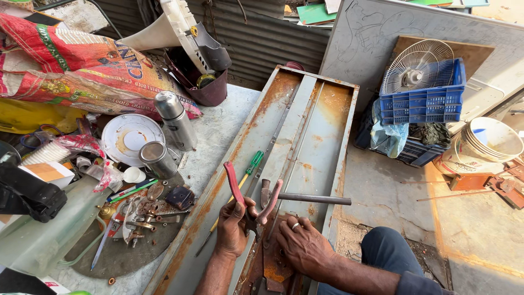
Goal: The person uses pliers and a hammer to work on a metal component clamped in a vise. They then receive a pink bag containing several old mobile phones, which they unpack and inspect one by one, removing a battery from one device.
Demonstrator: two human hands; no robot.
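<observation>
L hand [233, 225] has its fingers wrapped round one red handle of a pair of pliers [252, 203], handles spread in a V pointing up and away, jaws down at the near end of a long rusty grey metal panel [305, 120] that lies lengthwise from the person out toward a corrugated wall. R hand [303, 247], ring on one finger, lies flat w/ fingers pressed on a rust-brown patch of the panel just beside the pliers' jaws; fingers spread, not holding anything. A dark metal rod [314, 199] lies crosswise on the panel just past the pliers, its end sticking over the panel's R edge. A green-handled screwdriver [252, 162] lies along the panel's L rim, near the L pliers handle. Panel rests partly on the desk [218, 131], along the desk's R edge. On the desk's L side: steel flask [174, 120] upright, small metal can [158, 159] in front of it, white round lid [128, 136], and a round tray [131, 246] w/ rusty small parts toward the near L corner. Printed sack [82, 65] at the far L corner. Off to the R on the floor: blue crate [426, 101] w/ a fan guard [415, 65] leaning in it, stack of white buckets [488, 142].
</observation>
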